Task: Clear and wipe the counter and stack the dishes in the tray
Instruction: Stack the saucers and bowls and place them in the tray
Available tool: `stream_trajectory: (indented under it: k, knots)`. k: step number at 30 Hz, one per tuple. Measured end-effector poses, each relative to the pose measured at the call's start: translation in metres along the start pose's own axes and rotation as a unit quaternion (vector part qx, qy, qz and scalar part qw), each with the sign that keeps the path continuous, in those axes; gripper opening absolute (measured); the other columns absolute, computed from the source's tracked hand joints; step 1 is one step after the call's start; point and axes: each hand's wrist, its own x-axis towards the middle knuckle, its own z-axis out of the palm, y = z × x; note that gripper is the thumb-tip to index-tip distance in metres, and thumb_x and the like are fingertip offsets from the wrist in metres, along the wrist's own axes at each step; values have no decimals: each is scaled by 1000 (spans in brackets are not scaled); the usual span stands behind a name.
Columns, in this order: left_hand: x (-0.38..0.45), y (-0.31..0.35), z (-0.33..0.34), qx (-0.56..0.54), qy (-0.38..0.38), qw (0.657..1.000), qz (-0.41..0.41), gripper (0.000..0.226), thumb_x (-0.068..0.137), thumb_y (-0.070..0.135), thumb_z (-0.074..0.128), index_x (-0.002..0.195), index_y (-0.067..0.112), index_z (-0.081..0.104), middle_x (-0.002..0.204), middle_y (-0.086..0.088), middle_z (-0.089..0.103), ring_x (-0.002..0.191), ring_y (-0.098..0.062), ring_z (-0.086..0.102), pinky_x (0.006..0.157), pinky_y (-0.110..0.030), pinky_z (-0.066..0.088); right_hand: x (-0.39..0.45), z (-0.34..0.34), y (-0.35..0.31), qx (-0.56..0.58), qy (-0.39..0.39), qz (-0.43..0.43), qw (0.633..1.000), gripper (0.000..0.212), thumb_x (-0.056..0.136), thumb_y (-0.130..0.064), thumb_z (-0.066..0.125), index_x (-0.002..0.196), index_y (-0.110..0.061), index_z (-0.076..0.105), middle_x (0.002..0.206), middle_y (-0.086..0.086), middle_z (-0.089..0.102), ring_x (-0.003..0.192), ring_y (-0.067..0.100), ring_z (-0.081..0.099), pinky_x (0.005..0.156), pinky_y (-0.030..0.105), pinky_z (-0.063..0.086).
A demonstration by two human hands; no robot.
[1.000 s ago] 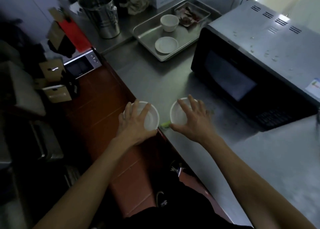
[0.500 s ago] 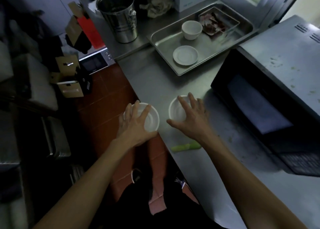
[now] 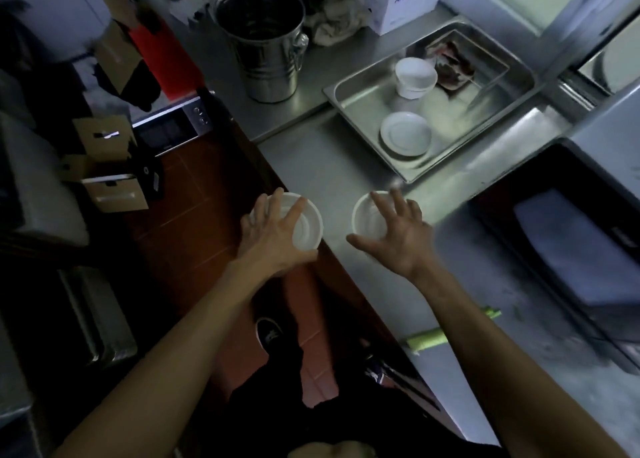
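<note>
Both hands have carried their white bowls (image 3: 306,227) forward toward the tray (image 3: 360,97).

Dim kitchen, red-tiled floor (image 3: 194,215), steel counter (image 3: 346,166)

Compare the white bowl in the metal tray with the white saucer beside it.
The white bowl is deep with tall walls; the white saucer is flat and shallow. The bowl sits farther back in the metal tray, next to a smaller tray of dark scraps; the saucer lies nearer the tray's front edge. Both are white, round and look empty.
</note>
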Motion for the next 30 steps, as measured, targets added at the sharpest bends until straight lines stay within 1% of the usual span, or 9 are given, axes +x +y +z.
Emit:
stream_trajectory:
  k: [2,4,9,12,15,18,21,24,30]
  knots:
    - [18,-19,-17,1,2,1000,7,107,66,74,65,153,41,11,162,-1,-5,148,-33,-3,114,-58,17,13,1,-20,22,0,22,1000,98,61,-90,48,145,-46,25,161,-4,18,145,31,20,105,62,35]
    - [35,-32,-31,7,5,1000,18,106,66,74,64,152,41,12,162,-2,-3,148,-33,-2,113,-59,19,26,0,-35,43,5,43,998,96,64,-87,55,145,-47,24,162,-5,16,147,29,17,108,61,32]
    - [75,-39,-50,11,10,998,60,108,63,75,63,152,42,11,161,-2,-2,147,-33,-1,113,-58,20,49,-6,-47,62,30,64,996,94,67,-82,62,145,-46,25,161,-6,16,147,30,15,107,64,30]
    - [104,-24,-58,9,-11,997,79,109,64,73,66,152,43,8,163,-1,-5,148,-31,-4,115,-58,16,64,-16,-41,74,38,87,993,93,68,-78,65,146,-46,25,161,-6,15,147,28,14,109,63,26]
    - [134,-5,-66,20,-18,994,102,111,65,72,66,153,43,5,163,-1,-7,148,-31,-5,115,-58,14,85,-23,-30,82,43,98,991,93,69,-78,65,146,-49,22,164,-6,10,148,29,10,110,63,21]
    - [162,14,-75,35,-19,992,119,112,65,71,66,153,42,4,163,0,-7,149,-32,-5,115,-57,13,107,-31,-14,80,61,104,989,94,69,-77,66,146,-48,21,165,-4,9,148,31,9,109,63,22]
    - [187,33,-84,71,-15,987,144,111,64,73,63,153,41,5,162,-1,-5,148,-33,-1,114,-58,16,125,-44,4,66,84,104,989,95,69,-74,67,148,-45,22,165,-1,9,148,34,9,110,63,21]
    - [211,50,-89,96,6,981,168,110,61,75,61,152,39,11,160,-4,3,143,-33,7,110,-58,24,141,-52,21,42,86,100,990,96,71,-76,64,150,-43,21,165,0,7,149,36,7,111,62,19]
    - [244,80,-92,123,-27,975,183,107,66,75,59,152,41,7,162,-1,-4,147,-32,-1,111,-59,19,168,-54,45,33,80,121,989,98,71,-78,61,151,-43,18,166,-1,3,149,37,4,112,63,18]
